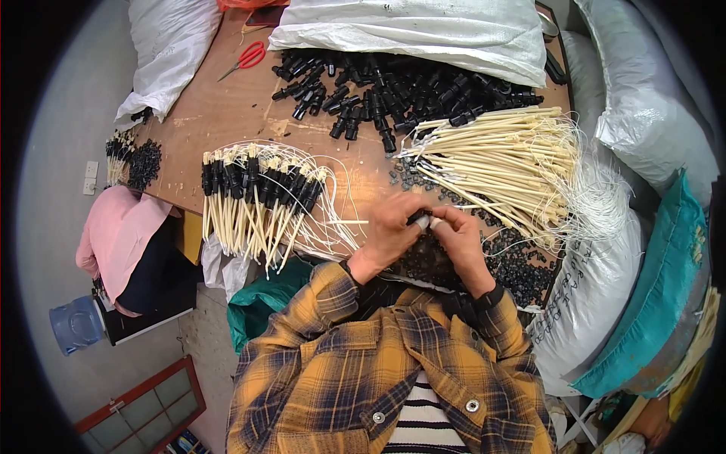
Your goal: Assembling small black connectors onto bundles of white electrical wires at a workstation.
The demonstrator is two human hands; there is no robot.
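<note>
Close together above the table's near edge, both my hands are closed around a small dark piece (417,217), mostly hidden by the fingers; it looks like a black plastic fitting. My left hand (389,233) grips it from the left, and a cream-coloured stick (349,222) juts out to the left of that hand. With thumb and forefinger, my right hand (460,240) pinches at its right end, where something whitish shows. Left of my hands lies a bundle of cream sticks with black fittings (257,181) and white cords. To the right are sticks without visible fittings (499,166).
Loose black fittings (378,91) are heaped at the far side below a white sack (416,30). Small dark pieces (518,265) lie near my right forearm. Red-handled scissors (246,59) rest far left. More sacks (597,303) line the right. A person in pink (125,234) bends at left.
</note>
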